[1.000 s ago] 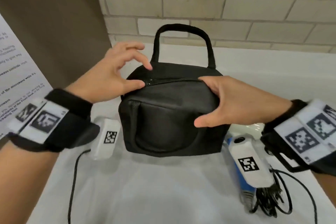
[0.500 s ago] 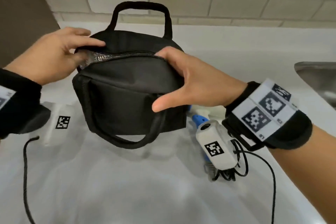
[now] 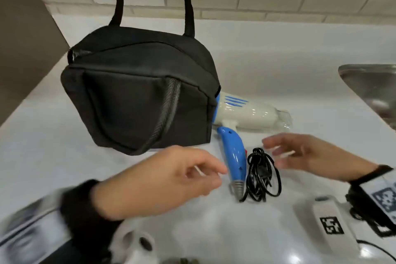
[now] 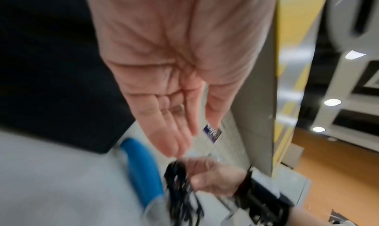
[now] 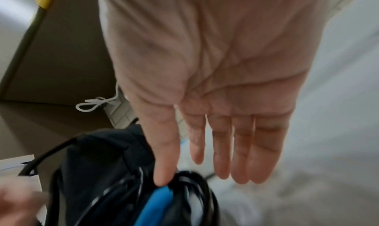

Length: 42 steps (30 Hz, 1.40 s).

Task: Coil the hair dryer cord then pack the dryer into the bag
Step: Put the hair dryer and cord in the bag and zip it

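Neither hand is gripping anything: the left hand (image 3: 162, 180) is hovering with loosely spread fingers just left of the dryer's blue handle (image 3: 232, 156), and the right hand (image 3: 310, 156) is reaching in from the other side, palm flat and fingers straight, its thumb (image 5: 164, 164) nearing the coiled black cord (image 3: 260, 174). Whether that thumb is actually touching the cord, the blur is hiding.

Between the two hands the hair dryer (image 3: 246, 113) is lying on its side on the white counter (image 3: 64, 178), its cream barrel pointing right and its rear end tucked against the side of the black bag (image 3: 139, 92). The cord is sitting bundled just beside the handle, still joined at the grey strain relief.

Judging by its look, the dryer is behaving as a rigid, glossy plastic shell, fairly light but slippery on the barrel; the curved handle is offering the surest hold. The cord is looking springy and likely to uncoil, so one hand probably needs to be pinching the bundle while the other is lifting the handle. The bag is soft-sided, standing upright with its zipper parted only at the left end.
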Each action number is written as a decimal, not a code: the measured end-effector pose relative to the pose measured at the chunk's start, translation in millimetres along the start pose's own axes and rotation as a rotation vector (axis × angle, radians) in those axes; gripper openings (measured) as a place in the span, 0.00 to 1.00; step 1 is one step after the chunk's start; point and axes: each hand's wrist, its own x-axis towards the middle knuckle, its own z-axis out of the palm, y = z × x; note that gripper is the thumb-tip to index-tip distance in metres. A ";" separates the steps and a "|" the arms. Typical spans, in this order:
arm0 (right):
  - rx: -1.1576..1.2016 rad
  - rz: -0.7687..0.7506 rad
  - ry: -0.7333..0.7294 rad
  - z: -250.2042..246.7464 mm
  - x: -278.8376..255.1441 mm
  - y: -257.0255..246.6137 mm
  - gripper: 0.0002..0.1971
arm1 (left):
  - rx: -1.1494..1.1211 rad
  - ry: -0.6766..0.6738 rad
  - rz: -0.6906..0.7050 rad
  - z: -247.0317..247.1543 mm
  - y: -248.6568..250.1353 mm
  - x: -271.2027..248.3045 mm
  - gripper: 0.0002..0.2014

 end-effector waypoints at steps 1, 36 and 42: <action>0.010 0.030 -0.021 6.9 0.3 3.9 0.25 | -0.115 0.066 -0.075 11.2 20.9 25.6 0.16; -0.311 -0.218 -0.112 24.6 86.7 -83.6 0.19 | -0.812 0.174 -0.189 34.5 -1.4 109.7 0.15; 0.146 -0.195 0.003 12.2 69.6 -67.2 0.07 | -0.738 0.223 -0.096 42.3 -4.3 113.1 0.03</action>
